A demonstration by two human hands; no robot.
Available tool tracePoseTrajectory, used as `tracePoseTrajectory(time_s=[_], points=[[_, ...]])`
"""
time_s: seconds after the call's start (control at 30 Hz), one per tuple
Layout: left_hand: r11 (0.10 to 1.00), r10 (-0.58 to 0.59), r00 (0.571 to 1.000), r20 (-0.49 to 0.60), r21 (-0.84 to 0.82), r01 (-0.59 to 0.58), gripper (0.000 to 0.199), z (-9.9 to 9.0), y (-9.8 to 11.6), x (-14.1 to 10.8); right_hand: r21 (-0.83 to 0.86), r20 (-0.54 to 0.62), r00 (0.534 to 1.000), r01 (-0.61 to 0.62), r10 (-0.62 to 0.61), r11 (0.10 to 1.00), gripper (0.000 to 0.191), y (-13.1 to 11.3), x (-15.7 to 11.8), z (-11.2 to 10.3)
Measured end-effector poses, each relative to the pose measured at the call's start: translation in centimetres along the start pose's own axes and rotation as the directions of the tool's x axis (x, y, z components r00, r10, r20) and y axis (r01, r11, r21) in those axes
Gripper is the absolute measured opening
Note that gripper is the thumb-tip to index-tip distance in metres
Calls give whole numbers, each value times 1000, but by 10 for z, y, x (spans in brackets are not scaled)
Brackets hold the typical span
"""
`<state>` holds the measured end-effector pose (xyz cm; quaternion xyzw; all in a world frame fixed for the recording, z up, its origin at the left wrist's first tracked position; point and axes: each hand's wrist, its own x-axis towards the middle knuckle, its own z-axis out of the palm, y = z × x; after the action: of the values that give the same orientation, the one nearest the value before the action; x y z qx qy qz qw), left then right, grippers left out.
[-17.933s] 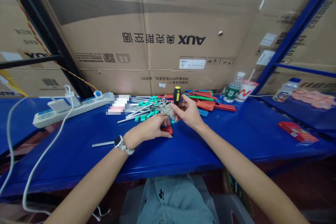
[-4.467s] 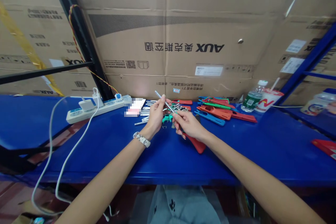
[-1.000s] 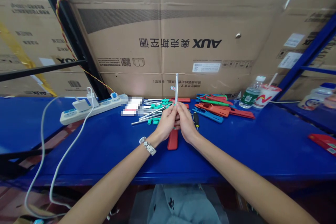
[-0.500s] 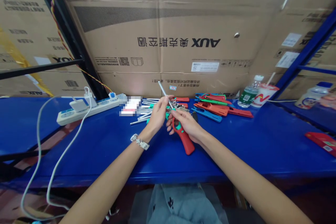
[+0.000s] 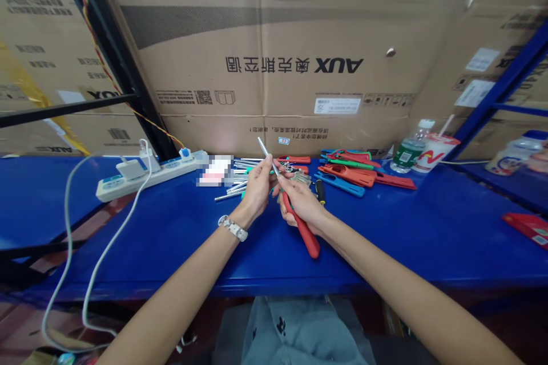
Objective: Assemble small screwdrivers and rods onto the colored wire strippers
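Both hands hold one long-nosed lighter with a red handle and a slim metal barrel, tilted up and away to the left. My left hand pinches the barrel, whose tip sticks out above the fingers. Around the upper part of the red handle my right hand is closed. Behind the hands lie several metal barrels with green parts, partly hidden by my left hand. Small metal pieces lie just beyond my right hand, and a black-and-yellow screwdriver handle shows beside it.
Red, blue and green handle shells are piled at the back right, near a bottle and a paper cup. A power strip with white cables crosses the left of the blue table. Cardboard stands behind.
The lighter's red handle has rolled about its length, so its narrow edge now faces me and the green trigger part is no longer visible. Both hands stay on it.
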<state>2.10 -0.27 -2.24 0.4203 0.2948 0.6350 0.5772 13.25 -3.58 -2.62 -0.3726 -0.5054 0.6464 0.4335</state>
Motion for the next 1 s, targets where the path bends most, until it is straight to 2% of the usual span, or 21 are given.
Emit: tracePoseTrajectory(time_s=[0.23,0.33,0.43,0.6,0.67,0.73,0.8,0.87,0.93,1.0], points=[[994,73,993,-90,-71,-80,37,-3,4,3,-161,66,992,-99,111,982,52,1,-7,-12],[992,-75,997,31,-99,77,38,0,1,-1,-103,51,994,-93,98,990,52,6,-9,-11],[978,-181,970,164,-75,196,38,5,-6,-7,-20,67,988,-135,136,991,51,6,-8,-9],[962,-221,958,185,-120,245,39,6,-9,-11,153,182,952,-273,245,950,52,-4,-8,-14],[954,-273,944,183,-75,290,39,6,-9,-11,231,254,935,-306,247,923,50,-8,-8,-17],[948,-310,936,169,-24,318,39,7,-10,-13,239,305,918,-332,254,913,46,-9,-6,-17],[962,-268,957,116,-17,271,42,12,-12,-14,215,289,921,-330,263,919,46,-7,-3,-14],[986,-159,987,32,-36,161,45,17,-14,-15,195,207,948,-281,241,940,50,-4,-1,-6],[995,-81,996,-31,-57,79,47,21,-15,-15,165,114,974,-212,195,963,52,0,1,1],[996,-61,997,-50,-75,57,48,24,-14,-14,126,70,983,-177,169,976,52,1,3,5]])
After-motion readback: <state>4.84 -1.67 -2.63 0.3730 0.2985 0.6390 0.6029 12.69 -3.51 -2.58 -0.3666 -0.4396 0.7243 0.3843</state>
